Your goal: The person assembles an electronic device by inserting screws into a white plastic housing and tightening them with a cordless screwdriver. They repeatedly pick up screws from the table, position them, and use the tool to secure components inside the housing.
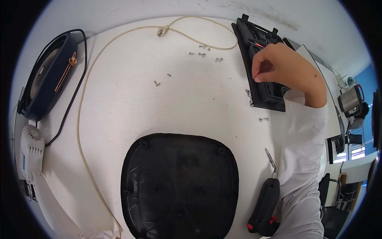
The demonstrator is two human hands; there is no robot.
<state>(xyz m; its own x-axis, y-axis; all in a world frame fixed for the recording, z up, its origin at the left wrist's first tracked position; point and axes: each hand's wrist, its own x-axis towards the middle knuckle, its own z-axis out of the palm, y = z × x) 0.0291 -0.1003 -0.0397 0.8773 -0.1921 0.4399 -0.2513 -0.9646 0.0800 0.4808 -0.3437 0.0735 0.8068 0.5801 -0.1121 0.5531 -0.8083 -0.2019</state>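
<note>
My right hand (288, 67) reaches over a black tool case (260, 97) at the back right of the table. Its thumb and forefinger are pinched together; whatever may be between them is too small to make out. My left hand is out of view. Several small screws (202, 54) lie to the left of the case, and more screws (249, 94) rest along its near edge. A black cordless screwdriver (266, 203) with red accents lies beside my right forearm, its bit end bent at an angle. Front and centre lies a black moulded plastic seat-shaped panel (179, 183).
Two small brass-coloured screws (156, 83) lie mid-table. A beige cable (79, 119) loops along the left and back. At the left edge are a dark blue round-ended appliance (51, 79) with a black cord and a white hair dryer (34, 153). A metal pot (351, 102) stands far right.
</note>
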